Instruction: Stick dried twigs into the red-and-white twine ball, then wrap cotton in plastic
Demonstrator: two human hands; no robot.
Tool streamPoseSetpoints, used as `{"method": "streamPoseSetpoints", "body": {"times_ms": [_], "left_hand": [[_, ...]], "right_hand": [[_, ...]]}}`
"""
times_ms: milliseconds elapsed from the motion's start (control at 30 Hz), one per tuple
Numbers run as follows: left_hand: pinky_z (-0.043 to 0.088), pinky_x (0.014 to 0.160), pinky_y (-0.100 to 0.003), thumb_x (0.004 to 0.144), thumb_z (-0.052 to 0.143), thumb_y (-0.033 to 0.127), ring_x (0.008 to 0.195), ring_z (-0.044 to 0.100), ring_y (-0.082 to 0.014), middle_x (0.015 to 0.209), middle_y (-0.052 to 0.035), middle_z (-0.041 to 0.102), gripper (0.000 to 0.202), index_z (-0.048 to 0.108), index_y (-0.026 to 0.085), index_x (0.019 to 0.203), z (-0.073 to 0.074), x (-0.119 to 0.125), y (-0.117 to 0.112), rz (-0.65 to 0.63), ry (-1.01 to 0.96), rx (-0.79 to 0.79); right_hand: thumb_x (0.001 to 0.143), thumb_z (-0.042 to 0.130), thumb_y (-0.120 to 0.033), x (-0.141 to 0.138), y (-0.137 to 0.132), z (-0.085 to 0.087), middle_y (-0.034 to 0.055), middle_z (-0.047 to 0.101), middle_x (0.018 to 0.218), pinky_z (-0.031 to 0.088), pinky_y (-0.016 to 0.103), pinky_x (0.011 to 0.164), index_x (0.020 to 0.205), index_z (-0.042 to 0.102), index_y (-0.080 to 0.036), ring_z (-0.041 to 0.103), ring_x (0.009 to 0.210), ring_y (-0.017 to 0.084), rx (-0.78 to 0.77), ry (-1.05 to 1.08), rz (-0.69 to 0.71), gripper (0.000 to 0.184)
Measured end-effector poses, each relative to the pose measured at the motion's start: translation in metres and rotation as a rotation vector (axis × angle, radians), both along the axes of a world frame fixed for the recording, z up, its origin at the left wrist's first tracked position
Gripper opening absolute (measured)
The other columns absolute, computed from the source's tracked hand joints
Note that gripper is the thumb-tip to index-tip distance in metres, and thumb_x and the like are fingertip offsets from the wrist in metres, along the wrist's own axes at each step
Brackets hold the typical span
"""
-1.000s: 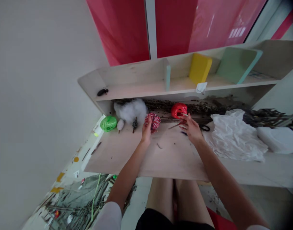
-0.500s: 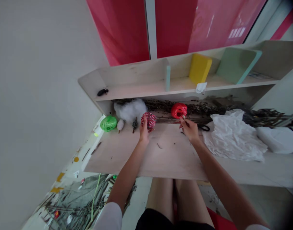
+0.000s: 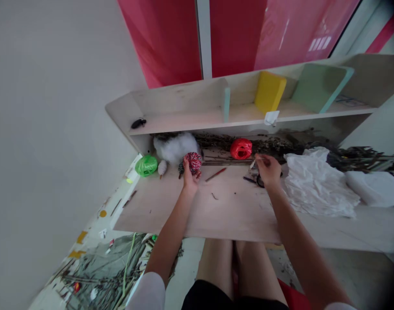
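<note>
My left hand [image 3: 189, 177] is closed around a ball of red-and-white yarn [image 3: 193, 161], held over the lower shelf board. Partly behind it sits a dark striped yarn bundle [image 3: 180, 168] on a stick. My right hand [image 3: 269, 171] has its fingers pinched together above the board, with a small whitish piece [image 3: 252, 164] at the fingertips that I cannot name. Below those fingers lie a dark pen-like stick [image 3: 249, 179] and a black loop [image 3: 260, 181], perhaps a scissor handle. Between my hands rests a thin red stick [image 3: 215, 174], pencil-like.
A red twine ball [image 3: 241, 149], white stuffing [image 3: 176, 148], a green twine ball [image 3: 146, 166] and a pale wound bundle [image 3: 162, 167] stand along the back. Crumpled white cloth [image 3: 321, 185] lies right. Dry twigs [image 3: 361, 155] fill the rear. The upper shelf [image 3: 184, 123] overhangs.
My right hand has moved right, away from the red twine ball. My left hand has shifted slightly left with the yarn ball. The red stick now lies on the board between them.
</note>
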State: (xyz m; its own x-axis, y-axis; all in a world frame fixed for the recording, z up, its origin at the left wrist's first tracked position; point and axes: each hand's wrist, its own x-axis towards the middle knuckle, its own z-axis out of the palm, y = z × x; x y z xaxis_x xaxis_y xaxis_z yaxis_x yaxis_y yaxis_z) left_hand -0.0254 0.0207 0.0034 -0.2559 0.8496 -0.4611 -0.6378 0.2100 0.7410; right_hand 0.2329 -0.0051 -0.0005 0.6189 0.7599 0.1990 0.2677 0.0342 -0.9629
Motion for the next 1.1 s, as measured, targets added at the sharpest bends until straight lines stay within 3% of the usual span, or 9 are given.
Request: {"method": "streamPoseSetpoints", "body": {"times_ms": [67, 133, 267, 433, 567, 667, 767, 933, 1100], "left_hand": [[0.043, 0.055, -0.020, 0.081, 0.052, 0.065, 0.051, 0.050, -0.0063, 0.077, 0.0011, 0.061, 0.052, 0.060, 0.024, 0.112, 0.000, 0.000, -0.001, -0.010, 0.019, 0.016], [0.043, 0.055, -0.020, 0.082, 0.051, 0.065, 0.052, 0.051, -0.0063, 0.082, 0.0000, 0.063, 0.053, 0.059, 0.024, 0.115, 0.001, 0.001, -0.002, -0.024, 0.038, 0.024], [0.044, 0.054, -0.020, 0.079, 0.055, 0.065, 0.055, 0.053, -0.0069, 0.091, -0.0031, 0.067, 0.057, 0.059, 0.025, 0.120, 0.005, 0.004, -0.006, -0.094, 0.093, 0.094], [0.045, 0.056, -0.024, 0.071, 0.067, 0.061, 0.066, 0.061, -0.0136, 0.094, -0.0079, 0.068, 0.057, 0.065, 0.022, 0.112, 0.009, 0.019, -0.016, -0.285, 0.239, 0.242], [0.046, 0.054, -0.025, 0.070, 0.068, 0.061, 0.067, 0.062, -0.0169, 0.091, -0.0104, 0.069, 0.058, 0.066, 0.019, 0.111, 0.004, 0.028, -0.020, -0.364, 0.356, 0.243], [0.048, 0.053, -0.024, 0.071, 0.068, 0.059, 0.074, 0.064, -0.0185, 0.097, -0.0103, 0.069, 0.055, 0.066, 0.019, 0.109, 0.003, 0.030, -0.019, -0.325, 0.436, 0.263], [0.049, 0.052, -0.024, 0.073, 0.066, 0.058, 0.077, 0.064, -0.0190, 0.100, -0.0112, 0.068, 0.055, 0.066, 0.017, 0.108, 0.004, 0.029, -0.018, -0.278, 0.496, 0.260], [0.051, 0.056, -0.026, 0.073, 0.068, 0.057, 0.077, 0.064, -0.0189, 0.102, -0.0116, 0.068, 0.055, 0.065, 0.016, 0.109, 0.003, 0.028, -0.017, -0.267, 0.490, 0.260], [0.047, 0.053, -0.022, 0.075, 0.064, 0.060, 0.061, 0.061, -0.0127, 0.086, -0.0073, 0.068, 0.054, 0.065, 0.018, 0.109, 0.000, 0.026, -0.016, -0.308, 0.386, 0.202]], "right_hand": [[0.076, 0.062, -0.053, 0.000, -0.004, 0.002, 0.0153, 0.062, 0.104, 0.044, 0.045, 0.084, 0.100, 0.065, -0.018, 0.056, 0.100, 0.030, 0.071, -0.373, -0.141, 0.043], [0.081, 0.059, -0.049, -0.006, -0.008, 0.006, 0.0176, 0.053, 0.129, 0.033, 0.052, 0.101, 0.118, 0.061, -0.017, 0.045, 0.123, 0.033, 0.145, -0.574, -0.196, 0.048], [0.080, 0.061, -0.049, -0.027, -0.015, 0.012, 0.0160, 0.045, 0.142, 0.023, 0.054, 0.110, 0.134, 0.049, -0.019, 0.034, 0.136, 0.032, 0.241, -0.525, -0.014, 0.063], [0.081, 0.060, -0.052, -0.055, -0.018, 0.003, 0.0093, 0.067, 0.113, 0.043, 0.044, 0.097, 0.111, 0.062, -0.025, 0.060, 0.107, 0.026, 0.138, -0.072, 0.579, 0.041], [0.075, 0.064, -0.058, -0.067, -0.021, -0.002, 0.0044, 0.069, 0.086, 0.049, 0.036, 0.079, 0.096, 0.065, -0.024, 0.064, 0.081, 0.020, 0.006, 0.146, 0.811, 0.039], [0.072, 0.064, -0.062, -0.064, -0.021, 0.000, 0.0002, 0.060, 0.064, 0.044, 0.028, 0.061, 0.082, 0.066, -0.021, 0.054, 0.060, 0.014, -0.084, 0.142, 0.879, 0.043], [0.069, 0.064, -0.065, -0.057, -0.020, 0.002, -0.0024, 0.051, 0.056, 0.030, 0.024, 0.048, 0.070, 0.065, -0.017, 0.038, 0.049, 0.009, -0.113, 0.128, 0.874, 0.048], [0.066, 0.065, -0.067, -0.049, -0.016, 0.004, -0.0079, 0.030, 0.047, 0.015, 0.024, 0.045, 0.070, 0.063, -0.016, 0.022, 0.044, 0.006, -0.127, 0.243, 0.849, 0.051], [0.065, 0.063, -0.068, -0.049, -0.015, 0.005, -0.0055, 0.036, 0.052, 0.013, 0.026, 0.046, 0.070, 0.064, -0.016, 0.022, 0.046, 0.006, -0.119, 0.146, 0.800, 0.052]]}}
